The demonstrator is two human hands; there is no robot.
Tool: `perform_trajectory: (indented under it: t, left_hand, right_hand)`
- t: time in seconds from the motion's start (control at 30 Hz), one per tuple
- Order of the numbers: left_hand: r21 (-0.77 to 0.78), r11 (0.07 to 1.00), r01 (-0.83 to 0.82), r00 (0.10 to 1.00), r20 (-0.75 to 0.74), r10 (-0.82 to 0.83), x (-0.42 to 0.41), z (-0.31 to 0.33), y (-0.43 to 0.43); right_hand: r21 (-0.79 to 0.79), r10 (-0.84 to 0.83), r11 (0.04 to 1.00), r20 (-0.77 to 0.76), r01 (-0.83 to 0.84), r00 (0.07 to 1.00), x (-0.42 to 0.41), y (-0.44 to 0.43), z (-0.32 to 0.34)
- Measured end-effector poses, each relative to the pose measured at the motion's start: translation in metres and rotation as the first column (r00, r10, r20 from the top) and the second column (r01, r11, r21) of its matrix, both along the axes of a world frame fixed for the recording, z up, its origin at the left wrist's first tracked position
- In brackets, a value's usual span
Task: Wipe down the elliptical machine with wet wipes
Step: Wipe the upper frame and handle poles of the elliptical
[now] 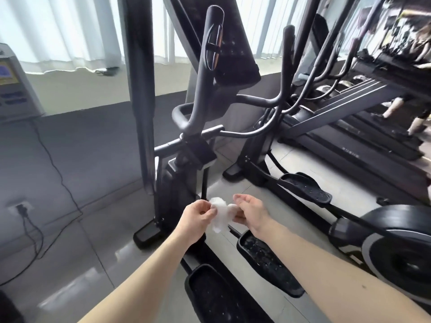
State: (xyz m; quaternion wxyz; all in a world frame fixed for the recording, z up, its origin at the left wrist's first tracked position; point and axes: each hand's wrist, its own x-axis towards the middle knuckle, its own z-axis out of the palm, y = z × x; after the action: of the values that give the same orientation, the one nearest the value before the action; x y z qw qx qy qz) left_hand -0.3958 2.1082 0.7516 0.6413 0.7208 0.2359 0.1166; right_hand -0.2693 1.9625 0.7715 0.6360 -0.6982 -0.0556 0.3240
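Note:
A black elliptical machine (200, 117) stands in front of me, with its console and handlebars above and two black pedals (268, 262) below my arms. A crumpled white wet wipe (220, 216) hangs between my hands, low over the machine's frame. My left hand (198, 215) pinches the wipe's left edge. My right hand (250, 213) holds its right side with curled fingers. Both forearms reach in from the bottom of the view.
A second elliptical (303, 183) with a flywheel (401, 248) stands close on the right, then a treadmill (373, 108) with a person's legs on it. A grey device (14, 82) and floor socket with cables (22, 209) are on the left.

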Motion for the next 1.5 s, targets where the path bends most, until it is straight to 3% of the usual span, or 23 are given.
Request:
perform_trajectory:
  t: [0.17, 0.27, 0.4, 0.5, 0.7, 1.07, 1.3, 1.5]
  left_hand:
    - [0.109, 0.99, 0.089, 0.996, -0.018, -0.087, 0.022, 0.006, -0.012]
    - [0.248, 0.966, 0.071, 0.997, 0.006, -0.075, 0.046, 0.008, -0.014]
    - [0.25, 0.968, 0.025, 0.999, 0.026, -0.032, 0.085, 0.018, -0.024]
    - [0.138, 0.99, -0.032, 0.998, 0.049, 0.025, 0.122, 0.033, -0.034]
    - [0.163, 0.979, -0.122, 0.989, 0.098, 0.107, 0.21, 0.071, -0.06]
    - [0.238, 0.934, -0.267, 0.94, 0.276, 0.198, 0.344, 0.181, -0.057]
    - [0.296, 0.839, -0.456, 0.846, 0.437, 0.306, 0.393, 0.27, -0.025]
    - [0.494, 0.707, -0.506, 0.809, 0.556, 0.191, 0.413, 0.326, 0.006]
  right_hand:
    - [-0.121, 0.327, 0.943, 0.158, -0.311, 0.932, 0.007, -0.012, 0.004]
    - [-0.234, 0.365, 0.923, 0.284, -0.305, 0.886, 0.027, -0.019, 0.003]
    - [-0.263, 0.309, 0.939, 0.353, -0.223, 0.883, 0.066, -0.027, 0.012]
    - [-0.13, 0.27, 0.962, 0.338, -0.239, 0.902, 0.104, -0.038, 0.029]
    - [0.113, 0.234, 0.961, 0.166, -0.254, 0.958, 0.185, -0.061, 0.061]
    - [0.313, -0.175, 0.943, 0.189, 0.11, 0.966, 0.307, -0.046, 0.152]
    - [0.351, -0.379, 0.902, 0.368, 0.25, 0.849, 0.351, -0.017, 0.246]
    - [0.251, -0.377, 0.923, 0.741, 0.292, 0.556, 0.352, 0.036, 0.315]
